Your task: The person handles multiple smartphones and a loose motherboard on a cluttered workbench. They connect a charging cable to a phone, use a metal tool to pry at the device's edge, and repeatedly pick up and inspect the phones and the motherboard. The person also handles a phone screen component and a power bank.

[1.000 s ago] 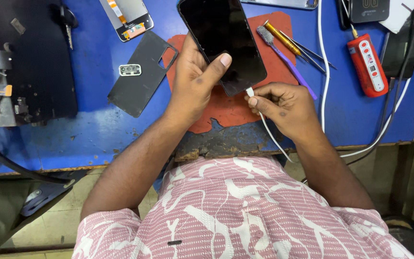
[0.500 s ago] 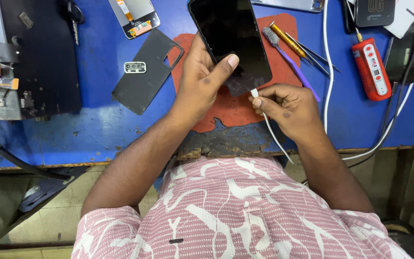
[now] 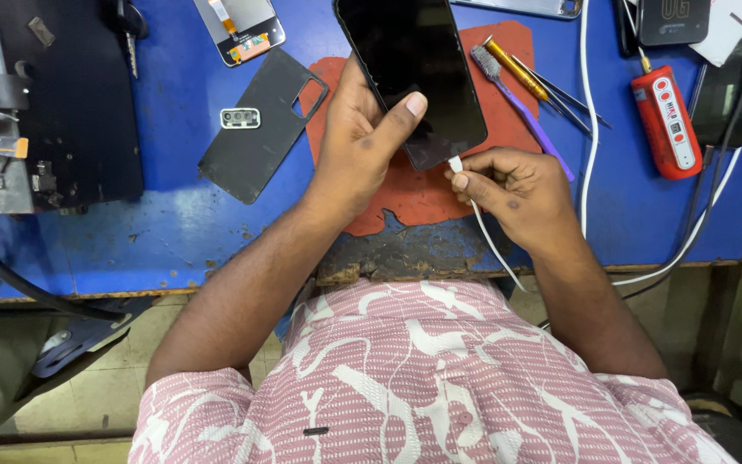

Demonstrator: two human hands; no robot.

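My left hand [image 3: 362, 142] grips a black smartphone [image 3: 410, 69] with a dark screen, thumb laid across its lower glass, above a red mat [image 3: 422, 193] on the blue workbench [image 3: 173, 223]. My right hand [image 3: 508, 189] pinches the white plug of a charging cable [image 3: 455, 164] right at the phone's bottom edge. The white cable [image 3: 495, 249] runs from the plug down over the bench's front edge toward my lap.
A black phone back cover [image 3: 259, 129] and a small camera module [image 3: 240, 118] lie left of the mat. A brush, screwdriver and tweezers [image 3: 530, 82] lie at the right, then a red handheld device [image 3: 665, 120]. A display panel [image 3: 242, 26] and a black fixture [image 3: 62, 94] sit far left.
The phone and both hands stay together at the mat; the plug remains at the phone's bottom edge. The view shifted slightly.
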